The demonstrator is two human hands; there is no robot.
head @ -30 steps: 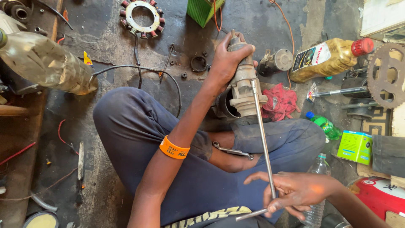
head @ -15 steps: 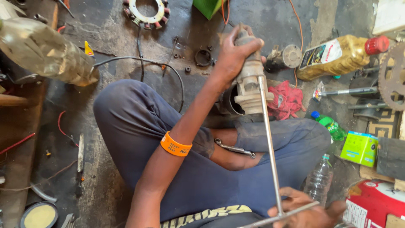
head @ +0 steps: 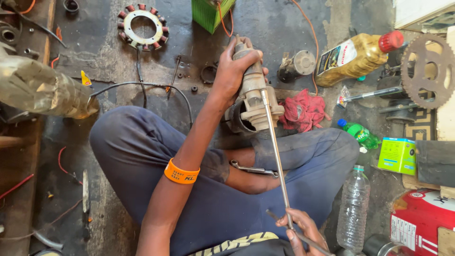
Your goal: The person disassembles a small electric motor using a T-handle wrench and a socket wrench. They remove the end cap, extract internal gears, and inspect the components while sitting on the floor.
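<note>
My left hand is clamped around the top of a grey metal motor housing that stands on the floor in front of my crossed legs. An orange wristband sits on that forearm. A long thin steel T-handle rod runs from the housing back toward me. My right hand grips the rod's cross handle at the bottom edge of the view, partly cut off. A small spanner lies on my lap beside the rod.
A red rag lies right of the housing. On the right are an oil bottle, a chain sprocket, a green bottle, a green carton, a clear bottle and a red can. A stator ring and green box lie farther off.
My right hand has closed on the rod's cross handle and sunk toward the bottom edge. My left hand has kept its grip on the housing.
</note>
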